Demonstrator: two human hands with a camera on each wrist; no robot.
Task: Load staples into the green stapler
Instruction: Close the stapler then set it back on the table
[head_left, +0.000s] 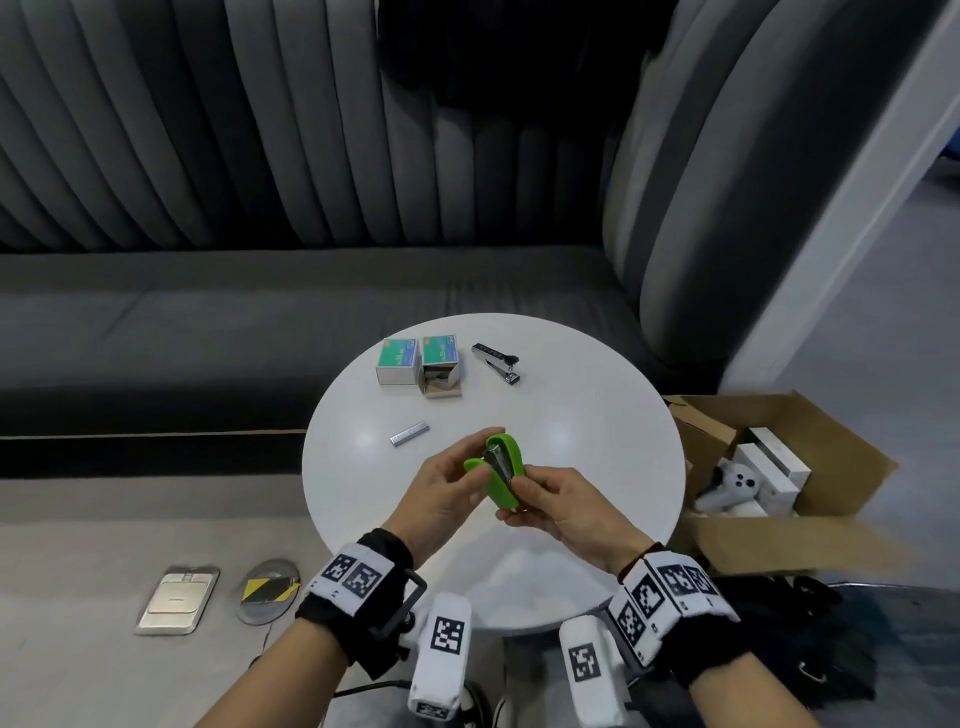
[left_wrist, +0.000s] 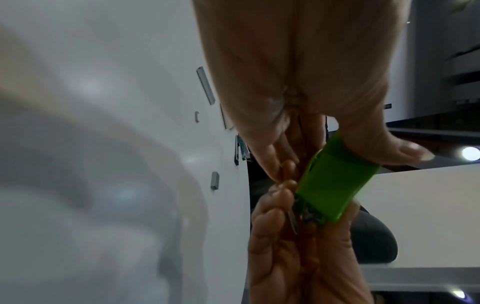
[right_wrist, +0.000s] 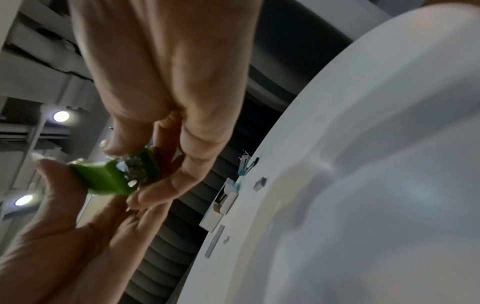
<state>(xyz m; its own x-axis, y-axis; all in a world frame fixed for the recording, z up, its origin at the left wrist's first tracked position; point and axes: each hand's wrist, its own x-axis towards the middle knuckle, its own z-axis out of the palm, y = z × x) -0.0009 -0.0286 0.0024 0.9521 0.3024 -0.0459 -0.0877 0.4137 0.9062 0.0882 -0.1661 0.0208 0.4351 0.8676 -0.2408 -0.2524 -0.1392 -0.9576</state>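
Both hands hold the green stapler above the round white table. It is hinged open, with its metal magazine showing between the green halves. My left hand grips the upper left part, thumb on the green shell. My right hand pinches the lower end between thumb and fingers. A loose strip of staples lies on the table to the left of the hands. Whether staples sit in the magazine is hidden.
Two staple boxes, the right one open, and a black and silver stapler lie at the table's far side. An open cardboard box stands on the floor to the right. A grey sofa lies behind.
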